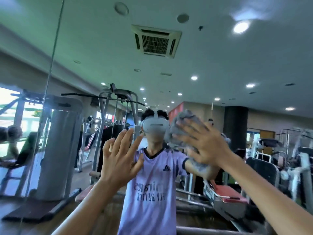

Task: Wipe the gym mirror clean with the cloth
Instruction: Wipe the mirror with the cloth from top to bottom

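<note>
Cloth: crumpled grey soft fabric cloth (185, 122), held against the large glass gym mirror (88, 48), right of centre.
Handling: likely light, limp, easily bunched; best pressed flat under the palm.
Right hand (203, 143): fingers spread straight, pressing the cloth to the glass.
Left hand (118, 158): fingers straight, holding nothing.
Containers: none in view.

Right hand (203, 143) presses grey cloth (184, 121) flat against mirror (84, 48); left hand (118, 158) spread beside it.

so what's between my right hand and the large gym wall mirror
The crumpled grey cloth. In the head view, the right hand presses it with spread, straight fingers against the large gym wall mirror.
</note>
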`<move>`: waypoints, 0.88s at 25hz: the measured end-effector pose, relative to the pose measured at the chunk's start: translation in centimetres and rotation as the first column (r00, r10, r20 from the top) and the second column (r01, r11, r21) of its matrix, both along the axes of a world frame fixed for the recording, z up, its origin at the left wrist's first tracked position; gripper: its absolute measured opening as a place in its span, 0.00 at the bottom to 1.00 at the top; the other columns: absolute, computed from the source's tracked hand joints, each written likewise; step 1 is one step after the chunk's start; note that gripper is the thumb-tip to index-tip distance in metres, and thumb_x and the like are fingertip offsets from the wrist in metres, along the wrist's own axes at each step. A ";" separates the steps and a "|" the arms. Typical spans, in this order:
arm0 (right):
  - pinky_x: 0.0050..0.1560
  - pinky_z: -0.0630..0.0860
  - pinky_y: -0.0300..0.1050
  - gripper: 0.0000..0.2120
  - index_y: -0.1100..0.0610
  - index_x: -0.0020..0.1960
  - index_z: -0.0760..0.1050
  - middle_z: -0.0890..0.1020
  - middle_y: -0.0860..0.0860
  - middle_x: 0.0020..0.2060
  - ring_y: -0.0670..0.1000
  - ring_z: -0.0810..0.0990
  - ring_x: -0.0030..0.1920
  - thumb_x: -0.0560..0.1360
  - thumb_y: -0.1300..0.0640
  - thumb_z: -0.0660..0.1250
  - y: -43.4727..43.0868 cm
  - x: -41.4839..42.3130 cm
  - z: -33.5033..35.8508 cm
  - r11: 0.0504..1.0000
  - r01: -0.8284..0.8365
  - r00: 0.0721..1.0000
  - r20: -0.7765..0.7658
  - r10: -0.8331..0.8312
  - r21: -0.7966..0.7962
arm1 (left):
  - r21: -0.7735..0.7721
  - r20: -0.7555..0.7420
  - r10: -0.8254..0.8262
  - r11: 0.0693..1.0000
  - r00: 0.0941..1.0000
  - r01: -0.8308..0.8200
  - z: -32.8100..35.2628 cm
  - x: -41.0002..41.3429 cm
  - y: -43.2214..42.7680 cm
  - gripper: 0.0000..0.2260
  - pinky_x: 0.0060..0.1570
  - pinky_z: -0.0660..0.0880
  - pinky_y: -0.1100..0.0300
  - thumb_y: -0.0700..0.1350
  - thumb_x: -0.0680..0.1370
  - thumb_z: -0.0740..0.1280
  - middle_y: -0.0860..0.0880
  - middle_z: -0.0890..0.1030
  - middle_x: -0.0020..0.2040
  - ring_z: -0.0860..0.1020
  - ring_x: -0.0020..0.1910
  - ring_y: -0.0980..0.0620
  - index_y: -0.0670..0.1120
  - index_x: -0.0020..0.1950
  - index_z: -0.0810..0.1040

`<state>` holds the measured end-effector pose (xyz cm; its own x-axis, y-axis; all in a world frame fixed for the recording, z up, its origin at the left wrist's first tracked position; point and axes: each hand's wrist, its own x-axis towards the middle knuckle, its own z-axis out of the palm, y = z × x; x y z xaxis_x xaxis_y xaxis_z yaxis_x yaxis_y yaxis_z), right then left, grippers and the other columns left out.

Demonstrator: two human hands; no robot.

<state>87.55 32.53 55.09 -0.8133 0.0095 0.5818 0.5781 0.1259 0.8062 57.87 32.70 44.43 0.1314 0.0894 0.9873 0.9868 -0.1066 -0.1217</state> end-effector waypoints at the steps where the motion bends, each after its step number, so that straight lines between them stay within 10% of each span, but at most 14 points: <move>1: 0.73 0.59 0.63 0.27 0.48 0.76 0.66 0.64 0.52 0.76 0.55 0.60 0.77 0.77 0.48 0.55 0.4 0.0 2.8 0.999 -0.032 0.981 -0.189 0.032 0.006 | 0.008 0.022 -0.001 1.000 1.000 0.000 1.6 -0.8 0.1 0.28 0.71 0.49 0.47 0.58 0.77 0.57 0.45 0.67 0.76 0.61 0.75 0.47 0.52 0.76 0.68; 4: 0.74 0.58 0.64 0.26 0.47 0.77 0.61 0.59 0.50 0.79 0.54 0.54 0.79 0.80 0.50 0.52 0.1 -5.2 7.2 0.975 -0.218 0.666 -0.724 0.177 0.037 | 0.049 0.025 -0.008 0.999 1.000 0.007 7.2 -3.0 0.5 0.27 0.70 0.50 0.46 0.60 0.78 0.54 0.45 0.69 0.75 0.63 0.74 0.47 0.52 0.76 0.67; 7: 0.75 0.56 0.63 0.30 0.47 0.79 0.56 0.55 0.49 0.80 0.55 0.52 0.80 0.78 0.50 0.56 0.7 -8.8 3.2 0.991 -0.131 0.945 -0.300 0.131 0.021 | 0.080 -0.042 0.032 0.996 0.999 -0.029 12.7 -5.7 0.6 0.26 0.67 0.55 0.44 0.62 0.81 0.49 0.44 0.71 0.72 0.65 0.73 0.46 0.53 0.75 0.68; 10: 0.74 0.58 0.62 0.33 0.43 0.80 0.54 0.56 0.48 0.80 0.54 0.55 0.79 0.76 0.49 0.58 0.9 -5.1 7.2 0.999 -0.031 0.999 0.027 0.032 -0.031 | 0.108 -0.128 0.130 0.987 0.983 -0.116 18.1 -8.9 0.5 0.27 0.65 0.57 0.45 0.62 0.77 0.54 0.43 0.72 0.71 0.67 0.72 0.46 0.54 0.74 0.68; 13: 0.72 0.63 0.63 0.31 0.46 0.79 0.57 0.62 0.53 0.78 0.57 0.61 0.77 0.76 0.50 0.52 1.5 -3.5 17.5 0.995 -0.082 0.917 -0.386 0.099 0.060 | 0.113 -0.087 0.136 0.986 0.987 -0.126 24.0 -12.3 0.3 0.29 0.65 0.60 0.43 0.64 0.77 0.51 0.42 0.72 0.70 0.72 0.69 0.43 0.53 0.73 0.69; 18: 0.78 0.46 0.54 0.29 0.52 0.79 0.59 0.59 0.53 0.79 0.55 0.53 0.79 0.79 0.48 0.46 1.1 -13.8 28.0 0.980 -0.170 0.437 -0.884 0.167 0.102 | 0.105 0.045 0.103 0.989 0.994 -0.108 28.3 -16.3 0.0 0.33 0.69 0.59 0.42 0.66 0.76 0.44 0.42 0.67 0.75 0.66 0.74 0.43 0.53 0.76 0.66; 22: 0.76 0.55 0.55 0.29 0.48 0.76 0.66 0.65 0.48 0.76 0.52 0.61 0.77 0.75 0.46 0.49 1.6 -17.2 23.3 0.985 -0.169 0.923 -0.347 0.167 0.025 | 0.077 0.077 -0.037 0.997 0.996 0.031 27.6 -16.7 0.9 0.36 0.75 0.46 0.50 0.67 0.73 0.38 0.48 0.52 0.82 0.49 0.80 0.49 0.58 0.80 0.54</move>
